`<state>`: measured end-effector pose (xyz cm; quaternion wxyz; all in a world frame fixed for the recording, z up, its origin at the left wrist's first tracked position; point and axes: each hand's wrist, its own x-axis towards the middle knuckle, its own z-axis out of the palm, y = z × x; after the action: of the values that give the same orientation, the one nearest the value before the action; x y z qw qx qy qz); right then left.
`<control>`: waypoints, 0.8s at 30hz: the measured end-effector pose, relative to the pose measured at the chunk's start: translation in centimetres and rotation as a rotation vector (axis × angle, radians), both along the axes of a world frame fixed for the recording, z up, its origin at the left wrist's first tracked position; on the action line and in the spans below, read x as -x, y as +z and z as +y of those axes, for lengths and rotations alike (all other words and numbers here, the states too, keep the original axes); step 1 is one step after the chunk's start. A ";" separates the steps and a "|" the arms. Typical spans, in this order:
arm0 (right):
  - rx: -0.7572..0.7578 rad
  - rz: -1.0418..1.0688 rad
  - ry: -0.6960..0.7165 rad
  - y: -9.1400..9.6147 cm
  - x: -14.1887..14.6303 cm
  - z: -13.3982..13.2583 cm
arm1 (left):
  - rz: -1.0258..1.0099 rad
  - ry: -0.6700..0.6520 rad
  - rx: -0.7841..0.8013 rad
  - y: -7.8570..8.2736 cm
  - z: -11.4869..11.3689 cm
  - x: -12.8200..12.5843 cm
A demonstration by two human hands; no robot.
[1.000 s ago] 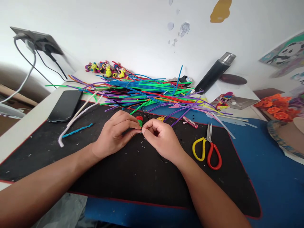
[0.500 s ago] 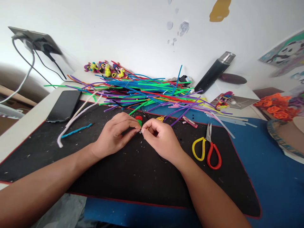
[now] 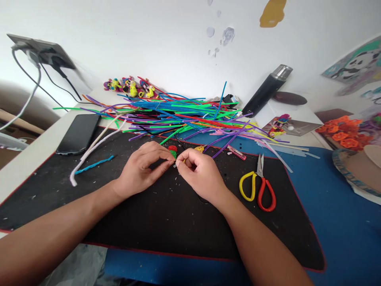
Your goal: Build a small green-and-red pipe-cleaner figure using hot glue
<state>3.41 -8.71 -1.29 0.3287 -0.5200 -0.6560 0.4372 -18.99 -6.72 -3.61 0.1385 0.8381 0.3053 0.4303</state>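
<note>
My left hand [image 3: 144, 169] and my right hand [image 3: 201, 171] meet over the middle of the black mat [image 3: 166, 222]. Thumb and forefinger are pinched on each side, the tips almost touching. Whatever is between them is too small to make out, though a bit of yellow shows at my right fingers. Just behind the fingertips is a small fuzzy piece, red [image 3: 172, 148] on top and green below, partly covered by my left hand. A yellow fuzzy piece [image 3: 199, 149] lies beyond my right hand. Scissors [image 3: 260, 182] with one yellow and one red handle lie to the right.
A heap of coloured pipe cleaners [image 3: 178, 113] spreads along the back. To the left are a phone [image 3: 79, 134], white stems [image 3: 97, 149] and a twisted blue piece [image 3: 94, 165]. A black flask [image 3: 268, 89] leans at the back right. Small fuzzy figures [image 3: 131, 87] sit against the wall.
Both hands keep their pinch in nearly the same spot, with a slight gap now showing between the fingertips. The whole scene has shifted a little left in view.
</note>
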 end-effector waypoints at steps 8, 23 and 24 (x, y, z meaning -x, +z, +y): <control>-0.044 -0.033 -0.043 0.0 -0.1 0.1 | -0.030 0.146 0.112 -0.2 -0.1 0.4; -0.065 -0.030 -0.040 -0.1 -0.1 0.0 | -0.024 0.132 0.100 -0.3 0.1 0.4; -0.066 -0.032 -0.037 -0.1 -0.1 0.0 | -0.011 0.115 0.068 -0.4 0.1 0.3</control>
<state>3.55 -8.68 -1.42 0.3432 -0.5280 -0.6656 0.4005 -19.28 -6.61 -3.97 0.1437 0.8116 0.3669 0.4313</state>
